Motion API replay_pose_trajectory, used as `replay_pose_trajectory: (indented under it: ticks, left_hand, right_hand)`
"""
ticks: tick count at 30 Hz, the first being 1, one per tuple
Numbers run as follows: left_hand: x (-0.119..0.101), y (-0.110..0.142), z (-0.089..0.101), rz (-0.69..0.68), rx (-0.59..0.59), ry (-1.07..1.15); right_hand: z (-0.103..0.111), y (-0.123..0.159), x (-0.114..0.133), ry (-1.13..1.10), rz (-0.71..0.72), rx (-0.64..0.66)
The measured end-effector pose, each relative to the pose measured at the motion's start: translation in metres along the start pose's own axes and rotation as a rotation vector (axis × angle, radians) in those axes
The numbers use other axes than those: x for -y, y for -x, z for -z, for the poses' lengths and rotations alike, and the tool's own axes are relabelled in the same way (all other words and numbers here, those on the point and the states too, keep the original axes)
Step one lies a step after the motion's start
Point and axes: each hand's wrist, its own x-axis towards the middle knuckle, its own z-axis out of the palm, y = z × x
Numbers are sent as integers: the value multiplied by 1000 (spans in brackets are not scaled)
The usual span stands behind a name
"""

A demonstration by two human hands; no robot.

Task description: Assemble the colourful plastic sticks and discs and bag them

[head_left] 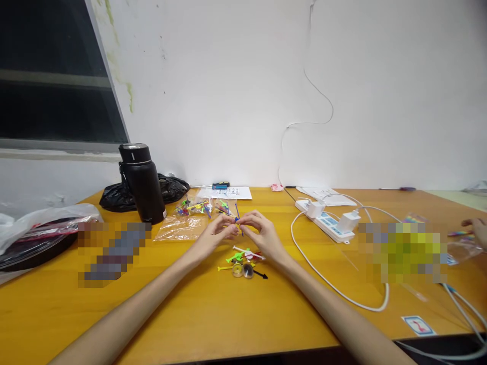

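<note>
My left hand (217,232) and my right hand (263,232) meet above the middle of the table, fingertips pinched together on a small blue plastic arrow (237,209). It points up and down between the fingers, which hide its middle. Just in front of the hands lies a little pile of similar pieces: a white arrow (248,252), a green arrow (234,257), a yellow arrow (224,268) and a black arrow (261,274). Two round clear discs (242,270) sit at the near side of the pile. Behind my left hand, clear plastic bags (178,228) hold more coloured pieces (196,207).
A black bottle (141,187) stands left, by a black plastic bag (175,187). A white power strip (331,227) with chargers and a looping white cable (315,276) lies right. Papers (224,192) and a screwdriver (399,189) are at the back. Another person's hand (476,230) shows far right.
</note>
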Motion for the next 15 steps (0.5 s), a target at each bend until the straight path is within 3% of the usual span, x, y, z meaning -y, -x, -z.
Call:
replay_pose_trajectory:
  ticks: [5,9,15]
  left_hand:
    - [2,1,1,-3,11,26]
    - [3,1,3,-19,80,4]
    - [3,1,5,-62,26,-172]
  right_hand:
    - [-5,1,-5,-224,-99,-9]
    - [-4,0,-6,-271,-203,26]
    - [3,0,3,-316,-333,216]
